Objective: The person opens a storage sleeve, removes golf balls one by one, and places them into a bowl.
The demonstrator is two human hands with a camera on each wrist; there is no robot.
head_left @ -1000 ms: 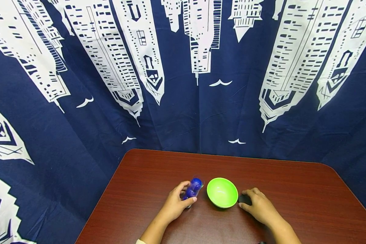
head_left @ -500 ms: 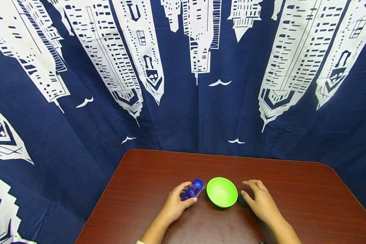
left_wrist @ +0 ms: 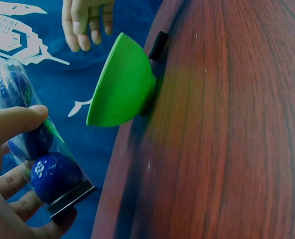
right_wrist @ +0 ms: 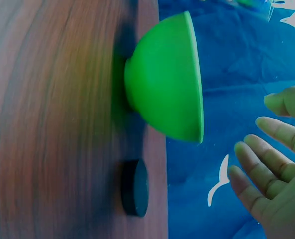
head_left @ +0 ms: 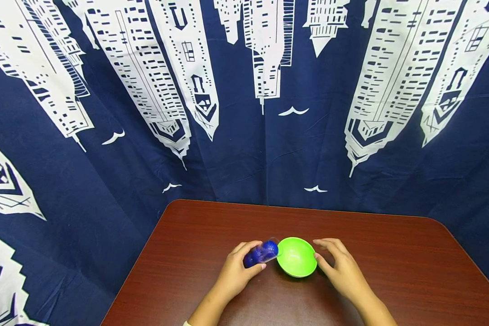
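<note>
My left hand (head_left: 233, 273) grips a clear plastic tube (left_wrist: 60, 139) between thumb and fingers. Blue dimpled golf balls (left_wrist: 56, 177) sit in a row inside it, above a black base. The tube leans to the right, its far end at the left rim of a bright green bowl (head_left: 296, 258). Across the bowl, my right hand (head_left: 344, 271) holds nothing; its fingers are extended and parted near the right rim. A round black cap (right_wrist: 135, 188) lies on the table beside the bowl, hidden beneath the right hand in the head view.
The bowl stands upright on a reddish-brown wooden table (head_left: 212, 226) with rounded far corners. Behind the table hangs a dark blue cloth (head_left: 244, 167) printed with white buildings and birds.
My left hand has tipped the tube from nearly upright over toward the bowl. The right hand has let go of the black cap, lifted and moved left to the bowl's rim.
</note>
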